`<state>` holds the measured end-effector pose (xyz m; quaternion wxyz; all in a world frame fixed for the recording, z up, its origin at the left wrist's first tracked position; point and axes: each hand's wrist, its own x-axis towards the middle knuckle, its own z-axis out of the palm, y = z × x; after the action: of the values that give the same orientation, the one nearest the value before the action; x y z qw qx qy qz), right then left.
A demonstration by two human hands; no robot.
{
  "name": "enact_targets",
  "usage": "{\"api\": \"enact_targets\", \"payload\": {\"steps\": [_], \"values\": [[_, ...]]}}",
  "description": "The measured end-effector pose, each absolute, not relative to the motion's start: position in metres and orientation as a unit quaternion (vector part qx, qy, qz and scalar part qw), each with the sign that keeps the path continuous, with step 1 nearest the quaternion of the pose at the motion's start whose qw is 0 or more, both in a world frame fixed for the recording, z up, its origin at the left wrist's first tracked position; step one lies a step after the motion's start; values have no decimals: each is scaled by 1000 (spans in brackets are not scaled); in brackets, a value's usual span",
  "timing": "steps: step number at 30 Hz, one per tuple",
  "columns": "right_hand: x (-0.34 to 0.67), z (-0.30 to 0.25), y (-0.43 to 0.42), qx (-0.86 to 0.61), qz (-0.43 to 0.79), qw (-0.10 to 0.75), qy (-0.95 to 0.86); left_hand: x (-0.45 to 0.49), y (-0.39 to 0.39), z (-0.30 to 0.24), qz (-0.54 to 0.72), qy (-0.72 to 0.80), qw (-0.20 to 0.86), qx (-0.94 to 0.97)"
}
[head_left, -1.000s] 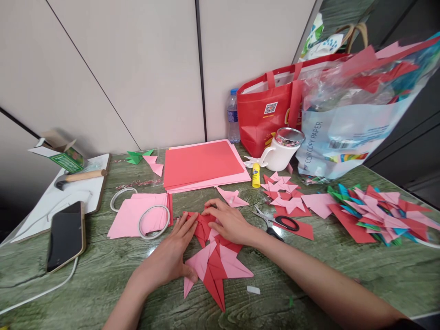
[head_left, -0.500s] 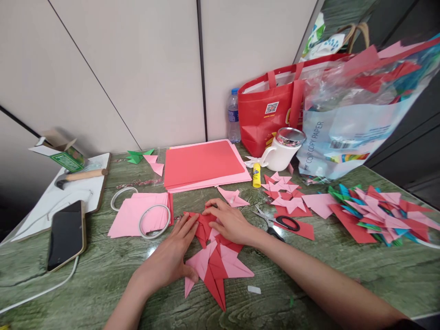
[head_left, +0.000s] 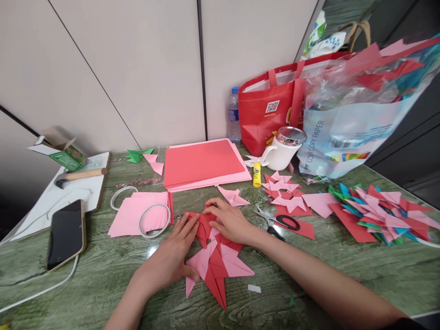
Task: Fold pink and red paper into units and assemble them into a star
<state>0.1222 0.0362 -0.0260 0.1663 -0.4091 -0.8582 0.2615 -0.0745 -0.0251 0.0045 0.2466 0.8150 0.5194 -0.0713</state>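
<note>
- Two hands bear on one folded paper piece point(head_left: 215, 259), a red and pink star-like assembly lying flat on the green wood-grain table point(head_left: 103, 275), directly in front of the person.
- Left hand point(head_left: 170, 256): palm down, fingers spread flat over the piece's left side, thumb at its lower pink point. Pressing, not clasping; nothing is enclosed in it.
- Right hand point(head_left: 230, 222): fingers curled down onto the red upper part of the piece, fingertips pinning a flap. Whether any layer is pinched between thumb and fingers cannot be told from this view.
- Change over the last second: very slight. Both hands keep the same posts; the piece has not shifted on the table. The camera has dipped a touch, no more.
- Judgement: a crease or joint at the red upper section is being held down, and the work is at a pause in pressure rather than in motion.
- Surroundings: scissors point(head_left: 280, 222) just right of the right wrist; glue stick point(head_left: 256, 175) beyond; stack of red sheets point(head_left: 202, 162) behind the piece; pink squares point(head_left: 132, 215) with a tape ring point(head_left: 154, 221) to the left; phone point(head_left: 65, 233) far left; finished folded units point(head_left: 378, 213) heaped at the right.
</note>
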Motion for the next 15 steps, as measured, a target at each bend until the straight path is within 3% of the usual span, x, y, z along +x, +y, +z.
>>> {"api": "enact_targets", "payload": {"steps": [15], "values": [[124,-24,34,-412,262,174,-855,-72,-29,9,-62,515,250,818]]}}
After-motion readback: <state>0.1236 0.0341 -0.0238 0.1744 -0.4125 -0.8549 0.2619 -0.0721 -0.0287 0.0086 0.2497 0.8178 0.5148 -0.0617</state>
